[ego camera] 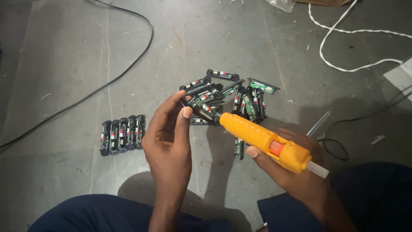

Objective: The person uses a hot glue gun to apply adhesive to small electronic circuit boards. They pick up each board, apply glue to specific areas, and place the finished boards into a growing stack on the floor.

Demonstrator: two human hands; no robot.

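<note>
My left hand [168, 131] pinches a small black holder with a green circuit board [201, 107] between thumb and fingers. My right hand [296, 167] grips an orange glue gun [264, 139] with a clear glue stick poking out of its back end. The gun's metal tip touches the held board. Behind them a loose pile of similar boards [234, 92] lies on the grey floor. A neat row of several black holders [122, 134] sits to the left of my left hand.
A black cable [103, 83] curves across the floor at the left. A white twisted cord [343, 32] loops at the top right. Another black cable [339, 148] coils near my right hand, beside a clear glue stick [318, 123]. My dark-trousered legs fill the bottom edge.
</note>
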